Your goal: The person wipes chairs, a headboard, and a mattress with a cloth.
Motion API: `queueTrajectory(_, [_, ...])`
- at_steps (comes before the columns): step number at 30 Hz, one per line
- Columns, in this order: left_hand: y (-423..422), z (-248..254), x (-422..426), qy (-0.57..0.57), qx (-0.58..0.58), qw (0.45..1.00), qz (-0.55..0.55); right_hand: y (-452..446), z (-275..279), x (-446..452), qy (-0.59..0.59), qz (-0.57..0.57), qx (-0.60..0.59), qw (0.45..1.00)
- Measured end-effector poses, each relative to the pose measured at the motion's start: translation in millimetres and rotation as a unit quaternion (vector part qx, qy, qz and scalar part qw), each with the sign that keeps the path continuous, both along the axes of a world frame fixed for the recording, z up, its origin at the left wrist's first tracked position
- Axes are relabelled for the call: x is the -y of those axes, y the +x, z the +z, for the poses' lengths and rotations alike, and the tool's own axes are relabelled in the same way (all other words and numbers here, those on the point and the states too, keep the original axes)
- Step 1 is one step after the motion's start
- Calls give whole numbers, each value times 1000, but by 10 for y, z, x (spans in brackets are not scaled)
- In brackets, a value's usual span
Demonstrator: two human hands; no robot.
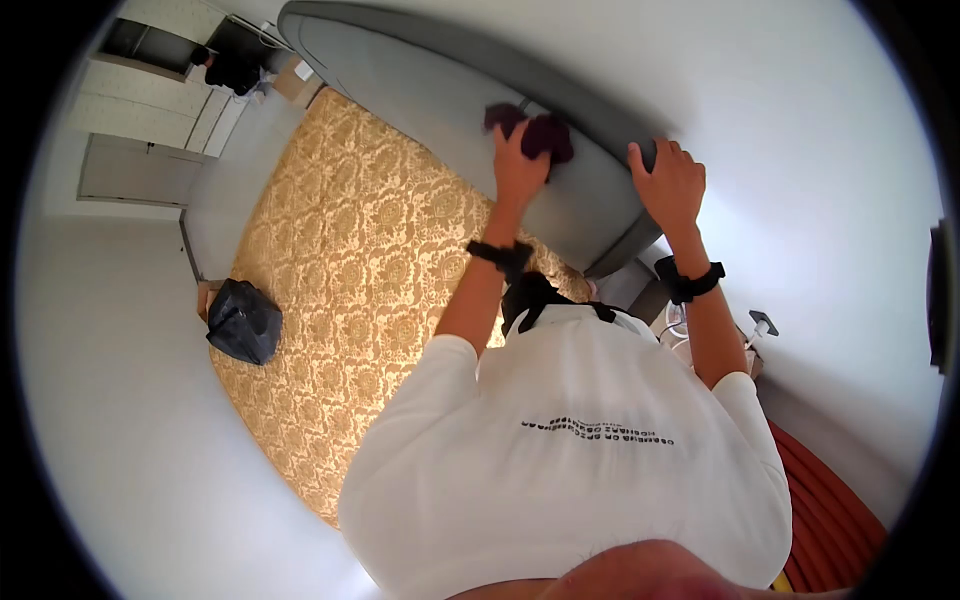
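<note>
A long grey panel with a darker rim, like a padded headboard (420, 95), runs along the wall in front of me. My left hand (522, 172) presses a bunched dark maroon cloth (548, 138) against its grey face, with the fingers closed on the cloth. Farther right, my right hand (672, 185) grips the dark upper rim of the headboard, the thumb on the near side and the fingers bent over the edge. Both wrists wear black bands.
Beside the headboard spreads a gold patterned surface (350, 230), like a mattress. A black plastic bag (245, 322) lies at its left edge. Another person (232, 72) is at the far upper left, near a cardboard box (297, 82). Red ribbed material (820, 510) is at lower right.
</note>
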State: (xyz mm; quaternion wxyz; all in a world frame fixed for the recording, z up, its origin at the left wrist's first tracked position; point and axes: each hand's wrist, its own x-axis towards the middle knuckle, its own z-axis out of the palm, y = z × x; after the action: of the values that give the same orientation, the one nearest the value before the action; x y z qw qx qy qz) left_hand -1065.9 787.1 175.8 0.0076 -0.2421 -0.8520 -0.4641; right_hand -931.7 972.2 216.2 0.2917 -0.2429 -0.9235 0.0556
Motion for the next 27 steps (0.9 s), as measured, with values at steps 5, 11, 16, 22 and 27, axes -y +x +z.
queueTrajectory(5, [339,-590,66,84,-92,989,76,37,-47,13,-12,-12,31,999])
queueTrajectory(11, [-116,-276,19,130,-86,962,226,54,-113,-44,-61,-15,19,998])
queueTrajectory(16, [-429,114,-247,89,-144,972,160,74,-13,-41,-142,-7,-69,987])
queueTrajectory(22, [-156,-508,-530,63,-237,963,113,26,-75,-151,-204,11,-108,973])
queueTrajectory(27, [1024,-378,-554,30,-200,979,-33,43,-2,-153,-225,2,-81,971])
